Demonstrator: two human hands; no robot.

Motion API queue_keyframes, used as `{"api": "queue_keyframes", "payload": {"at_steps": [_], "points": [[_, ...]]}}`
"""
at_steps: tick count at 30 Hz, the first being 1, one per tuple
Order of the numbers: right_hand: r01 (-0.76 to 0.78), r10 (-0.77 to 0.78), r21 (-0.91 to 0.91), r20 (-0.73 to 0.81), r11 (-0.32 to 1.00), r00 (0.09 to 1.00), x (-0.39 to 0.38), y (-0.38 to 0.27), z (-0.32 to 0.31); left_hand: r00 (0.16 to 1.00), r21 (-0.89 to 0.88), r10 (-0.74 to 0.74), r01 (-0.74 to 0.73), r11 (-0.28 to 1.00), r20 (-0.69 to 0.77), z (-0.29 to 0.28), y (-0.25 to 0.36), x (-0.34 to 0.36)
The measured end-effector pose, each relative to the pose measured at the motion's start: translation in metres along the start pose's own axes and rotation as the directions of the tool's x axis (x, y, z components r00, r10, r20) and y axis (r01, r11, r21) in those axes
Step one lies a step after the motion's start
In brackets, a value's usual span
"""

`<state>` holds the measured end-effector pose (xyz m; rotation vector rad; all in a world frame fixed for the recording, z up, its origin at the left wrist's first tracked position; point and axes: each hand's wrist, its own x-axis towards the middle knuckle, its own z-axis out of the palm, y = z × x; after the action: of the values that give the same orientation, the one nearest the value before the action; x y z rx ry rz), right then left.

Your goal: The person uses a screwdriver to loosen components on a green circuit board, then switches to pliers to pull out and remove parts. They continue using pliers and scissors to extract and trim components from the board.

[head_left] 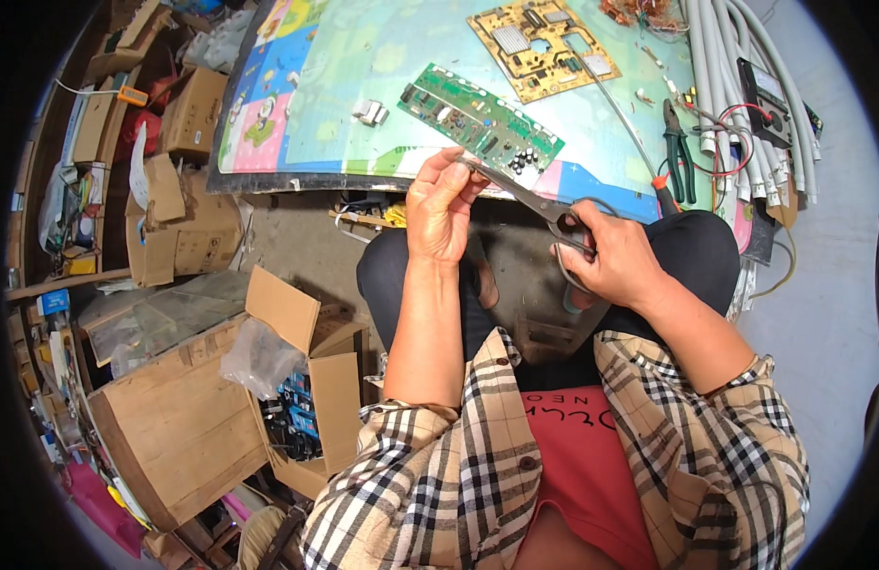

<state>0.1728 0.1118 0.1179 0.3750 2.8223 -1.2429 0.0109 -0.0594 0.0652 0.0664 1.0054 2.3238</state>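
My right hand (618,255) grips the handles of a pair of dark metal scissors (523,194), whose blades point up and left. At the blade tips, the fingertips of my left hand (441,207) are pinched together. Whatever they hold is too small to make out. Just beyond both hands lies a long green circuit board (482,119) on the table. A yellow-brown circuit board (542,47) with silver heat sinks lies farther back. Left of the green board sits a small silvery metal part (370,112).
To the right are dark-green-handled pliers (679,157), a long screwdriver (665,197), a multimeter (764,90) with red leads and white pipes (734,95). Copper wire (639,9) lies at the far edge. An open cardboard box (335,408) and a wooden panel (188,418) stand lower left.
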Motion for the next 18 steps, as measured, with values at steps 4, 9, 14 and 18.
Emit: {"api": "queue_keyframes", "payload": {"at_steps": [4,9,14,18], "points": [[0.078,-0.093,-0.133,-0.109,0.988,0.990,-0.0005,0.0047,0.0054,0.998,-0.014,-0.004,0.003,1.000,-0.071,0.0015,-0.0033,0.0002],[0.072,-0.095,-0.157,-0.141,0.985,0.985,0.0005,0.0056,0.0093,0.998,0.030,0.034,-0.032,0.999,-0.061,0.0042,-0.0041,-0.0009],[0.079,-0.117,-0.212,-0.172,0.974,0.978,0.0003,0.0045,0.0083,0.995,0.034,0.050,-0.047,0.998,-0.081,0.0070,-0.0087,0.0005],[0.105,-0.132,-0.178,-0.150,0.978,0.980,-0.0001,0.0032,0.0071,0.998,0.027,0.050,-0.049,0.998,-0.041,0.0080,-0.0073,0.0014]]}}
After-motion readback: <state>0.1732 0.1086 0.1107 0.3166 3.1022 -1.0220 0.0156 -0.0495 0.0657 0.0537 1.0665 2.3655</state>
